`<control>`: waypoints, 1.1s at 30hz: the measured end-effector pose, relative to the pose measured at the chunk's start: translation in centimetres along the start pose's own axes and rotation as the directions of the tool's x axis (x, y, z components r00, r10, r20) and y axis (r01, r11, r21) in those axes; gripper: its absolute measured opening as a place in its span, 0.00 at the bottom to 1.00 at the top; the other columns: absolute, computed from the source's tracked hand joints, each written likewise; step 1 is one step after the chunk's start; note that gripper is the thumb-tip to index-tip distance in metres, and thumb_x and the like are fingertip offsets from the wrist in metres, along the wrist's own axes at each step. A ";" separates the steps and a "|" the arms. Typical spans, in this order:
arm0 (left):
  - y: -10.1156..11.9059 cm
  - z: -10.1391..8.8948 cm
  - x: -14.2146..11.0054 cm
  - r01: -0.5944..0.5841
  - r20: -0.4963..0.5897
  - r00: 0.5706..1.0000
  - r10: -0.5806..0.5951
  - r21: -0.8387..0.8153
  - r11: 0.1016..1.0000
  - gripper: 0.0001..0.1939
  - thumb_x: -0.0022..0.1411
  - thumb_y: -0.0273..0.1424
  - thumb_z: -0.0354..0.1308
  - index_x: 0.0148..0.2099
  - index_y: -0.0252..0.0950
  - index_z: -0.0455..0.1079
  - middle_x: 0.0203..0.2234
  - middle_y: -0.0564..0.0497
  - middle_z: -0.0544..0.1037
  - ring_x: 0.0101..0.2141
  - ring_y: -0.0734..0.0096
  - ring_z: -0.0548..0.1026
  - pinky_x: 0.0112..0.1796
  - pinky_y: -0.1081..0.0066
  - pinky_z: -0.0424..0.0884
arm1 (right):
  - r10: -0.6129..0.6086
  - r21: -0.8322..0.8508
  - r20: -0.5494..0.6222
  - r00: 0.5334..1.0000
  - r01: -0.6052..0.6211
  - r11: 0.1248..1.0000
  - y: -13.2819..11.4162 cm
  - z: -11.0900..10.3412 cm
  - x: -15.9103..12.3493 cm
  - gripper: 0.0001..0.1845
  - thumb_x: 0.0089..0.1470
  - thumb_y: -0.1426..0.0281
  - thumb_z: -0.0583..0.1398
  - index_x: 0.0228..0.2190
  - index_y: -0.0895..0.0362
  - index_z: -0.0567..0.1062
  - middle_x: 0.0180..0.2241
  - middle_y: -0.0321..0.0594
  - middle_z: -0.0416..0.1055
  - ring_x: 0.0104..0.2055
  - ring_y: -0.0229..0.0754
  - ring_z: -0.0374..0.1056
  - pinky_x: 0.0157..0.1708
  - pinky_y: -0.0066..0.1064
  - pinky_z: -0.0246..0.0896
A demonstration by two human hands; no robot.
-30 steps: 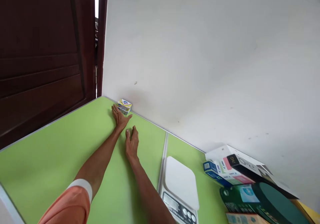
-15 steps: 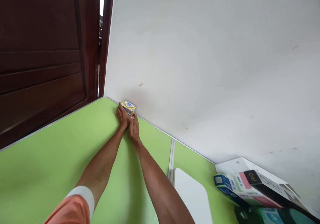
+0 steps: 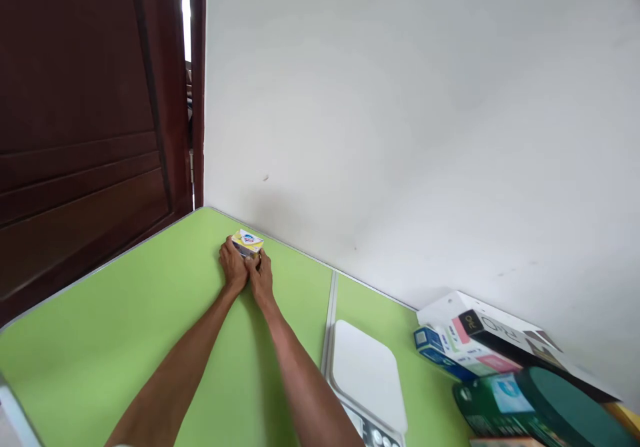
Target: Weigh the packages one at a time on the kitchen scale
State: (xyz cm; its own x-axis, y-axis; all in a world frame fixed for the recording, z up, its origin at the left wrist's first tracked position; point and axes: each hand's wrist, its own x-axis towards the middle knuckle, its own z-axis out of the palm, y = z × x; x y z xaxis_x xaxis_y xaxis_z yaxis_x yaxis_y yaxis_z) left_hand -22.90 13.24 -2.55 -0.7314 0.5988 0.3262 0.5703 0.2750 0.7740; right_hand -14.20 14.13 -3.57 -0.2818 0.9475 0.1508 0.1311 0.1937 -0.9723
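Observation:
Small white and yellow soap boxes, seemingly stacked one on another, are near the far edge of the green table, a little out from the wall. My left hand is closed around their left side, with the fingers bent at the corner. On the right side my right hand grips them, its thumb near the front. The two hands nearly touch in front of the boxes and hide most of the lower part.
A white kitchen scale lies right of my right forearm. Further right, several product boxes and a dark green container stand by the wall. A dark wooden door is at the left, beyond the green table.
My hands have closed on the soap boxes from both sides. The boxes have come away from the wall, toward me. The view has shifted slightly.

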 end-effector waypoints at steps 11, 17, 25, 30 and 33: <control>-1.0 -9.4 -13.6 -0.124 0.057 0.991 0.121 0.060 0.990 0.42 0.53 0.36 0.69 0.65 0.33 0.54 0.54 0.34 0.71 0.56 0.40 0.72 0.57 0.44 0.68 | 0.052 0.010 0.020 0.998 -0.052 0.999 -2.5 -4.1 -15.4 0.40 0.58 0.49 0.63 0.66 0.53 0.66 0.61 0.51 0.69 0.63 0.58 0.66 0.62 0.49 0.66; -1.1 -13.1 -20.9 -0.285 0.175 0.944 0.280 0.001 0.959 0.44 0.53 0.30 0.67 0.68 0.36 0.52 0.56 0.37 0.69 0.58 0.42 0.70 0.59 0.42 0.69 | 0.087 0.056 0.030 0.996 -0.089 0.994 -3.0 -8.6 -20.8 0.41 0.57 0.53 0.66 0.67 0.51 0.64 0.61 0.50 0.72 0.61 0.57 0.72 0.57 0.49 0.72; -1.1 -17.3 -15.3 -0.216 0.641 0.706 0.303 -0.213 0.953 0.55 0.51 0.32 0.72 0.76 0.43 0.47 0.62 0.39 0.69 0.55 0.53 0.78 0.53 0.53 0.79 | 0.098 0.042 0.125 0.987 -0.104 0.994 -4.4 -12.2 -20.6 0.43 0.50 0.58 0.71 0.65 0.51 0.67 0.59 0.50 0.74 0.52 0.55 0.77 0.51 0.48 0.75; 0.6 -17.8 -11.1 -0.144 0.806 0.531 0.261 -0.218 0.965 0.42 0.54 0.32 0.68 0.69 0.42 0.61 0.58 0.43 0.77 0.54 0.55 0.78 0.50 0.57 0.80 | 0.105 0.000 0.242 0.965 -0.108 0.994 -5.1 -12.8 -19.3 0.38 0.47 0.63 0.73 0.59 0.52 0.72 0.53 0.46 0.79 0.51 0.55 0.77 0.49 0.48 0.75; 0.8 -18.0 -10.6 -0.115 0.823 0.516 0.238 -0.209 0.971 0.35 0.52 0.33 0.69 0.62 0.42 0.67 0.52 0.46 0.81 0.50 0.56 0.80 0.49 0.57 0.80 | 0.091 -0.014 0.238 0.967 -0.091 0.996 -5.2 -13.0 -19.4 0.36 0.45 0.64 0.74 0.56 0.51 0.73 0.51 0.45 0.79 0.54 0.56 0.76 0.52 0.48 0.73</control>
State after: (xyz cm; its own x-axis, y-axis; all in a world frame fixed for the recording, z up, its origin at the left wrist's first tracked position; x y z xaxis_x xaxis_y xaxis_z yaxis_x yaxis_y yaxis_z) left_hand -21.39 -6.43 4.39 0.0659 0.9934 -0.0938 0.5603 0.0410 0.8273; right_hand 2.91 -1.99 0.84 -0.4864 0.8736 0.0147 0.1693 0.1107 -0.9793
